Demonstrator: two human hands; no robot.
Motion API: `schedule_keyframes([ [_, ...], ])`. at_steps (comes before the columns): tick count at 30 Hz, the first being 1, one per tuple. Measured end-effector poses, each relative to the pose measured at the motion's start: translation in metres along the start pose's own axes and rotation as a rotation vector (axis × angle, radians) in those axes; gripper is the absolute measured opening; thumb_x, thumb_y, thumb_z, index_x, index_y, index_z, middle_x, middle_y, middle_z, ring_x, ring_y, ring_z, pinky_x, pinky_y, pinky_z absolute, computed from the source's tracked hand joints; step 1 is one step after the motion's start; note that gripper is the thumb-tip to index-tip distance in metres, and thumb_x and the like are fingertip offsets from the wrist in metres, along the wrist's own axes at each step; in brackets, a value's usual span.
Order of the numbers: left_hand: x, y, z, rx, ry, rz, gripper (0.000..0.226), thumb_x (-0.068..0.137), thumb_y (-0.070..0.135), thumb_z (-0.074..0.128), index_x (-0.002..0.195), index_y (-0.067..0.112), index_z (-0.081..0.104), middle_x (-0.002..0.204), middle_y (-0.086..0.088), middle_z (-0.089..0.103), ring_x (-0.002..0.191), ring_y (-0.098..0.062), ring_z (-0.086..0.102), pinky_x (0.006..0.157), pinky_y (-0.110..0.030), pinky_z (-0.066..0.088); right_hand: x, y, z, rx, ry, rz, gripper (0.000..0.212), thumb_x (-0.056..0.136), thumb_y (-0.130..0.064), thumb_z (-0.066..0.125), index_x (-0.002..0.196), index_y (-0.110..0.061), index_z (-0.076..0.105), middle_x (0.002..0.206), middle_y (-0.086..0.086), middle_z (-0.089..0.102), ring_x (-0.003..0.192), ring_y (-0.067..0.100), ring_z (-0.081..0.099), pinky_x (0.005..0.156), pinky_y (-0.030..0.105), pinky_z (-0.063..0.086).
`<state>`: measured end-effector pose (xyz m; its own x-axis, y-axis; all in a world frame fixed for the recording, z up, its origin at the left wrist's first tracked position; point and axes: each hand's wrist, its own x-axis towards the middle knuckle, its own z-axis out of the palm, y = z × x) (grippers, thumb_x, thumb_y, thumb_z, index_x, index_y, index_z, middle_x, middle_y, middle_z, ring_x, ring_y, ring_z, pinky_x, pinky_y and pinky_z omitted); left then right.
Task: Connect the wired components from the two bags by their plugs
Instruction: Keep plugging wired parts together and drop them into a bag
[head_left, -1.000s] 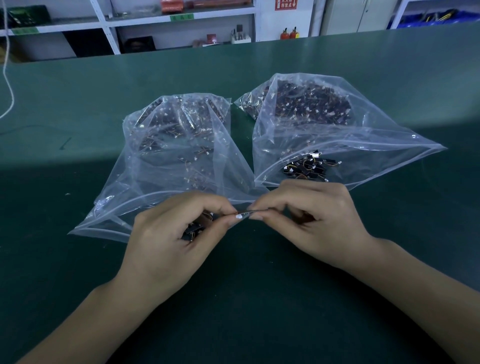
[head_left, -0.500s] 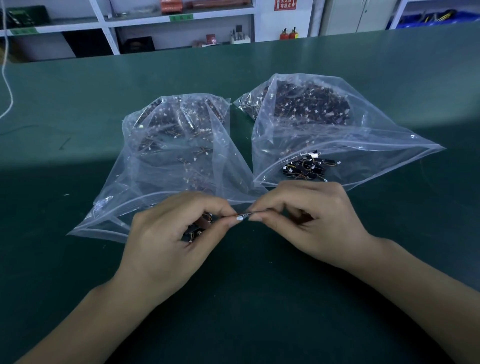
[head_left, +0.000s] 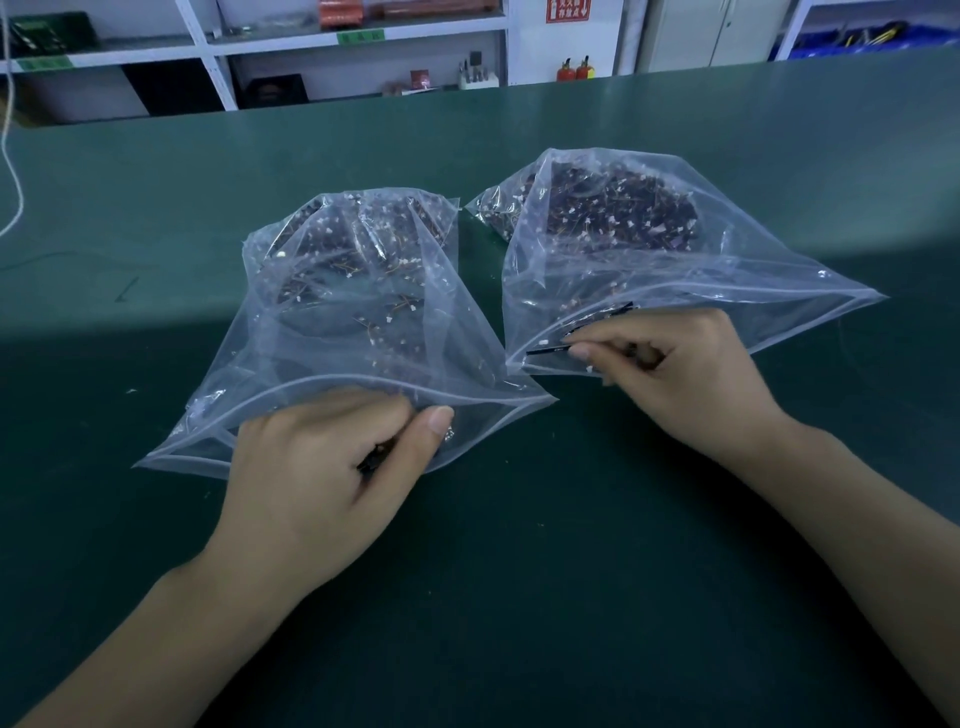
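- The right hand (head_left: 691, 374) lies at the mouth of the right bag (head_left: 675, 291), its fingers (head_left: 582, 352) narrowed to a pinch on a thin dark wired part (head_left: 550, 349) with a small white plug at its far end.
- The left hand (head_left: 322, 467) rests on the lip of the left bag (head_left: 332, 322); its fingers are curled and its thumb is pressed down over small dark parts (head_left: 376, 457), which peep out between them.
- The step looks like dropping or picking a part at the right bag while the left hand keeps its stock ready.
- To do it well, I would hold each part close behind its plug, not by the wire, so the plug can be turned and lined up square.
- Keep the bag mouths flat and open toward the body, so nothing spills onto the green table (head_left: 519, 597).
- The left bag holds a heap of dark wired pieces with white plugs, piled toward its far end.
- The right bag holds a similar, denser heap at the back, with a few loose pieces near its mouth.
- Whether any of these are already joined pairs cannot be told.
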<state>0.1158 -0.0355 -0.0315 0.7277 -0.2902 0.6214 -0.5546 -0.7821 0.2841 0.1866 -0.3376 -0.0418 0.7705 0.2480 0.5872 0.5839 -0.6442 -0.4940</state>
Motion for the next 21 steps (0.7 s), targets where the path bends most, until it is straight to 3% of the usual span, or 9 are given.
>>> schedule_keyframes([
  [3, 0.0024, -0.0024, 0.0030, 0.046, -0.056, 0.030, 0.041, 0.109, 0.034, 0.056, 0.075, 0.013, 0.067, 0.075, 0.007, 0.064, 0.073, -0.022, 0.062, 0.073, -0.044, 0.050, 0.0007, 0.0071, -0.0008, -0.104, 0.016, 0.138, 0.010, 0.098, -0.033, 0.076, 0.105, -0.033, 0.084, 0.067, -0.015, 0.067, 0.063, 0.008, 0.063, 0.069, 0.042, 0.059],
  [7, 0.0050, -0.0073, 0.0027, 0.097, -0.143, 0.001, 0.018, 0.103, 0.032, 0.062, 0.099, 0.024, 0.076, 0.098, 0.015, 0.074, 0.096, -0.019, 0.070, 0.091, -0.047, 0.053, 0.0018, 0.0076, -0.0046, -0.204, 0.032, 0.255, 0.008, 0.097, -0.037, 0.075, 0.101, -0.039, 0.082, 0.066, -0.011, 0.065, 0.065, 0.012, 0.061, 0.069, 0.037, 0.056],
  [10, 0.0043, -0.0081, 0.0007, 0.146, -0.192, -0.045, 0.014, 0.102, 0.036, 0.065, 0.101, 0.030, 0.078, 0.100, 0.018, 0.075, 0.102, -0.016, 0.071, 0.093, -0.045, 0.054, 0.0022, 0.0054, -0.0060, -0.236, 0.042, 0.275, 0.008, 0.099, -0.031, 0.073, 0.095, -0.036, 0.078, 0.062, -0.011, 0.060, 0.062, 0.012, 0.058, 0.067, 0.036, 0.053],
  [13, 0.0044, -0.0086, -0.0004, 0.162, -0.210, -0.100, 0.017, 0.098, 0.048, 0.070, 0.100, 0.033, 0.080, 0.097, 0.020, 0.076, 0.098, -0.014, 0.070, 0.087, -0.037, 0.052, 0.0027, 0.0058, -0.0041, -0.255, 0.028, 0.274, 0.031, 0.100, -0.027, 0.071, 0.079, -0.045, 0.056, 0.055, -0.011, 0.053, 0.057, 0.007, 0.051, 0.065, 0.033, 0.042],
  [17, 0.0042, -0.0090, -0.0014, 0.179, -0.251, -0.132, 0.038, 0.087, 0.068, 0.063, 0.098, 0.036, 0.080, 0.097, 0.021, 0.074, 0.097, -0.011, 0.066, 0.085, -0.029, 0.042, 0.0009, 0.0008, -0.0013, -0.212, 0.060, 0.246, 0.011, 0.100, -0.027, 0.070, 0.102, -0.032, 0.080, 0.056, -0.007, 0.054, 0.059, 0.017, 0.055, 0.064, 0.033, 0.047],
  [21, 0.0047, -0.0094, -0.0034, 0.151, -0.281, -0.114, 0.036, 0.089, 0.066, 0.062, 0.097, 0.037, 0.081, 0.096, 0.023, 0.074, 0.096, -0.011, 0.067, 0.085, -0.032, 0.045, -0.0005, -0.0015, 0.0014, -0.194, 0.113, 0.179, 0.010, 0.100, -0.026, 0.071, 0.096, -0.032, 0.078, 0.054, -0.005, 0.052, 0.056, 0.019, 0.054, 0.058, 0.030, 0.044],
])
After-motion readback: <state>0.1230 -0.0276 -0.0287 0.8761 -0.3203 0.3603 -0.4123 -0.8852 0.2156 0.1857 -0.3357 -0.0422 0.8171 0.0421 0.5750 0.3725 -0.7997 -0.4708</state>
